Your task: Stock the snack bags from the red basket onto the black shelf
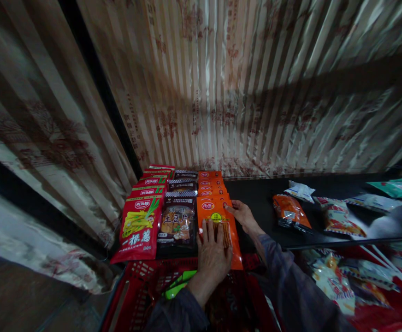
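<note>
My left hand [214, 252] lies flat on the front of an orange snack packet [236, 251], its fingers stretched out. At that packet's upper right edge is my right hand [245, 217], thumb over the front and fingers at the side, pinching it. More orange packets stand overlapped in a row behind. Beside the row, to the left, are dark potato-slice packets [177, 221] with clear windows. Farther left stands a row of red snack packets [140, 226] with a yellow and green picture.
A red basket [135, 276] with a bright green item [180, 285] sits below the shelf edge. On the black shelf [256, 193] to the right lie an orange bag [291, 212] and several scattered bags. More bags [335, 281] are lower right. Printed curtain [201, 92] hangs behind.
</note>
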The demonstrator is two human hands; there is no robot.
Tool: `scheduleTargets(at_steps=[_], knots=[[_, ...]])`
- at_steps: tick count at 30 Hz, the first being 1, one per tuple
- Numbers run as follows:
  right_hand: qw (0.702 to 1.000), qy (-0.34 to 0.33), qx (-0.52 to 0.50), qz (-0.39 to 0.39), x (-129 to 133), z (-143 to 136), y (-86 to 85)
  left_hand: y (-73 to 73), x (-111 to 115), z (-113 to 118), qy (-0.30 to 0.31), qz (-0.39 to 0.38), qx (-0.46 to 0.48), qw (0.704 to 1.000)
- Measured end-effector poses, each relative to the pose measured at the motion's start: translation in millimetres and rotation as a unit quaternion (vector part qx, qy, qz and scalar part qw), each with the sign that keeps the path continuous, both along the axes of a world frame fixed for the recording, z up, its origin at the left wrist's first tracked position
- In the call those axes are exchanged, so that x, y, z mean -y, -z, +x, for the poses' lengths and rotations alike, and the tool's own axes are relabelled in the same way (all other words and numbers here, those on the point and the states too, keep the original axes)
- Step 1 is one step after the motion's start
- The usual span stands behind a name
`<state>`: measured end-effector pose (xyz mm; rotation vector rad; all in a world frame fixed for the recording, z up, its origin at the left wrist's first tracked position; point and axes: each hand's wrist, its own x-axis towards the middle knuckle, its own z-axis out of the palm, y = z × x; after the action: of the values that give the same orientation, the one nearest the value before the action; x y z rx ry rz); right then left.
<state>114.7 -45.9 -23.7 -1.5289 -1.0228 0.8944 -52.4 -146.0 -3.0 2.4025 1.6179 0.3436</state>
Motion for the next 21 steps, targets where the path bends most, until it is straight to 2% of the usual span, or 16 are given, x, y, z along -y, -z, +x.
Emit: scheduleTargets(at_steps=[4, 14, 21], knots=[[1.000, -0.017, -0.002, -0.007, -2.4, -1.1, 1.1, -2.1, -0.3, -0.2, 0.001, 0.001, 0.003, 1.000], [0.999, 0.003, 0.030, -0.013, -9.1, -0.1, 5.0, -5.2, 0.3, -0.5, 0.002, 0.003, 0.005, 1.000], [0.998, 0.023, 0.054, -0.011, -10.9, -0.9, 9.9, -1.8, -0.8, -1.9, 0.007, 0.013, 0.005, 1.000]])
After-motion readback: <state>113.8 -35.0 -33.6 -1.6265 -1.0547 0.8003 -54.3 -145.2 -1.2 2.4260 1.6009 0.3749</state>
